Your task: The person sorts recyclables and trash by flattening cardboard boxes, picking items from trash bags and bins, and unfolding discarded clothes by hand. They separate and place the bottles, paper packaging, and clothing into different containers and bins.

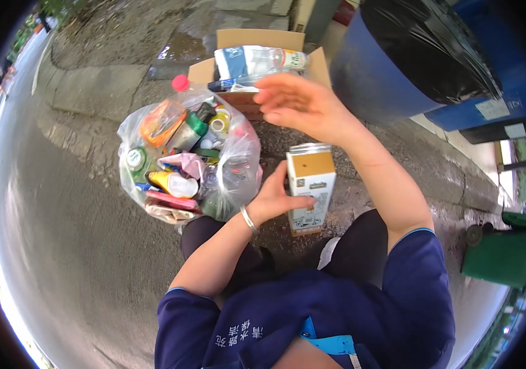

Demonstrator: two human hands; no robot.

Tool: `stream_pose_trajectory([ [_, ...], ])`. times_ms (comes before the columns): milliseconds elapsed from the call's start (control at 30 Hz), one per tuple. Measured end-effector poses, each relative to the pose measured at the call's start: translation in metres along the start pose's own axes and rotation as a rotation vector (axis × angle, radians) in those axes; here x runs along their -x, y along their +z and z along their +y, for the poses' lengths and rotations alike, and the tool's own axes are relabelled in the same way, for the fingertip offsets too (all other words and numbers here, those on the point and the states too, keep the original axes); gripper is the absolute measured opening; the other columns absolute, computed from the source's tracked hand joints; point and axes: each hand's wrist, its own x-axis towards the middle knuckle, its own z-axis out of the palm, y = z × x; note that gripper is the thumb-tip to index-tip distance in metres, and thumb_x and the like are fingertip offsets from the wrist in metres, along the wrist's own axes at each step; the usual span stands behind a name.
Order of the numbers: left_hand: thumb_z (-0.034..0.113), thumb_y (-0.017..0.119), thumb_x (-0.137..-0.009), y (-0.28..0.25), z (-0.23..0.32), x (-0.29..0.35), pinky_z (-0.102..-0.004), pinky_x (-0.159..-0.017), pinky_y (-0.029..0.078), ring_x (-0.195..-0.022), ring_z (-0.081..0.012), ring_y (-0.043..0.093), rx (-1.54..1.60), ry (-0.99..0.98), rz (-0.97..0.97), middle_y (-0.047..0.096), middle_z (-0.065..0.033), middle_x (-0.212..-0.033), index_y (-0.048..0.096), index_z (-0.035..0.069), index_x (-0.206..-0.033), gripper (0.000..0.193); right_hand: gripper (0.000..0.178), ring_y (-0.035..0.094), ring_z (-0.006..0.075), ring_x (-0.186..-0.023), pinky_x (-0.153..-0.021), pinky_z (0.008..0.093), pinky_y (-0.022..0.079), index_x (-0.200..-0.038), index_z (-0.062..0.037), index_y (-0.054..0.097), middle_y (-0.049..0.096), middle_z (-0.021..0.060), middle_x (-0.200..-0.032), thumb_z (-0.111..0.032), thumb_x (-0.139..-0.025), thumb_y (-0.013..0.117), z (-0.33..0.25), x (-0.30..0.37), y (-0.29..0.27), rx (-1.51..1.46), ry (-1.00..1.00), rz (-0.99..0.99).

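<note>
My left hand (273,195), with a pale bangle at its wrist, grips a tall white-and-tan drink carton (313,184) from its left side, thumb across the front. My right hand (309,109) is raised above the carton, by the near edge of a cardboard box (260,38). Its fingers are stretched and apart, and I see nothing in them. Inside the box lie a see-through bottle (294,59) and a blue-and-white package (234,62). A see-through plastic bag (247,163) full of mixed waste sits left of the carton.
Big blue bins (367,67), one lined with a black bag (429,49), stand at the far right. A green wheeled bin (502,252) is farther right. In the waste bag show a green container (194,125) and a yellow packet (168,182). A road runs along the left.
</note>
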Motion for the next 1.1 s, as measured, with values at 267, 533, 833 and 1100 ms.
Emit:
stream_pose_trajectory([
  [267,0.005,0.082,-0.067,0.001,0.003,-0.003,-0.035,-0.099,0.042,-0.117,-0.019,0.051,0.154,-0.022,-0.02,0.054,-0.0101,-0.123,0.036,0.002,-0.135,0.083,0.082,0.05,0.0202,-0.116,-0.097,0.035,0.043,-0.135,-0.0088,0.041,0.051,0.0093,-0.126,-0.018,-0.066,0.083,0.047,0.119,-0.015,-0.033,0.338,0.031],
  [533,0.017,0.08,-0.074,0.009,-0.02,-0.004,-0.0368,-0.097,0.041,-0.113,-0.0254,0.051,-0.524,0.068,0.19,0.05,-0.0176,-0.125,0.029,0.001,-0.142,0.087,0.055,0.062,0.0164,-0.084,-0.065,0.0285,0.054,-0.114,-0.0004,0.053,0.063,0.0093,-0.097,-0.031,-0.075,0.078,0.145,0.17,-0.083,0.003,0.824,0.059],
  [833,0.012,0.074,-0.077,0.026,-0.006,0.012,-0.0347,-0.085,0.048,-0.098,-0.0249,0.06,-0.593,-0.138,-0.006,0.061,-0.0144,-0.111,0.052,0.001,-0.123,0.052,0.033,0.068,0.0242,-0.074,-0.062,0.0347,0.058,-0.101,0.0006,0.051,0.064,0.0127,-0.087,-0.02,-0.083,0.069,0.317,0.318,-0.074,-0.474,0.972,0.53],
  [1100,0.017,0.072,-0.079,0.044,0.002,0.024,-0.0362,-0.078,0.05,-0.09,-0.029,0.062,-0.658,-0.271,-0.083,0.062,-0.0156,-0.1,0.055,0.001,-0.115,0.043,0.028,0.064,0.0169,-0.068,-0.056,0.0316,0.055,-0.101,-0.0009,0.055,0.063,0.0085,-0.083,-0.011,-0.078,0.069,0.363,0.361,-0.037,-0.088,1.217,0.676],
])
